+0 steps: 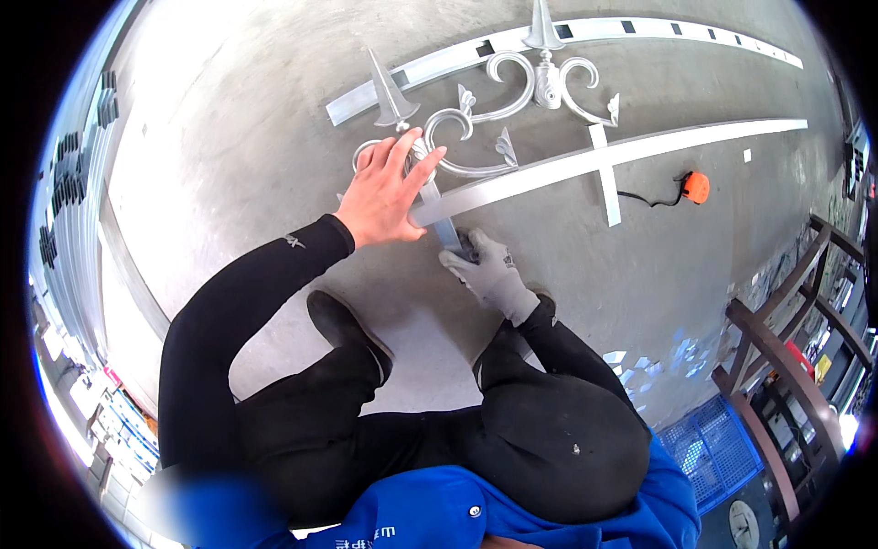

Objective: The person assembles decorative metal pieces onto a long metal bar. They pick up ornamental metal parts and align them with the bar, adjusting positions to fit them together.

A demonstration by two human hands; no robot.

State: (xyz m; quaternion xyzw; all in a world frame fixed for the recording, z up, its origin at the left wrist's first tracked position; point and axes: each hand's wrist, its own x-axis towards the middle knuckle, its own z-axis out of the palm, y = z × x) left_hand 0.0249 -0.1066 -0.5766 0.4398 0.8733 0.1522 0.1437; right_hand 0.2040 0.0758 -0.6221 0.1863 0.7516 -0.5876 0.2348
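Bare and with spread fingers, my left hand lies over the near end of a long silver metal rail and the scrollwork beside it. A short flat upright bar crosses under that rail end. At the bar's lower end, my right hand, in a grey glove, is closed around a dark object, mostly hidden by the fingers. Beyond my left hand are silver curled scrolls and a spear-point finial. A second finial stands between more scrolls. Another short bar crosses the rail farther right.
A second long rail with square holes lies farther off on the grey floor. To the right lies an orange tape measure with a dark strap. A brown metal frame and a blue plastic crate stand at lower right.
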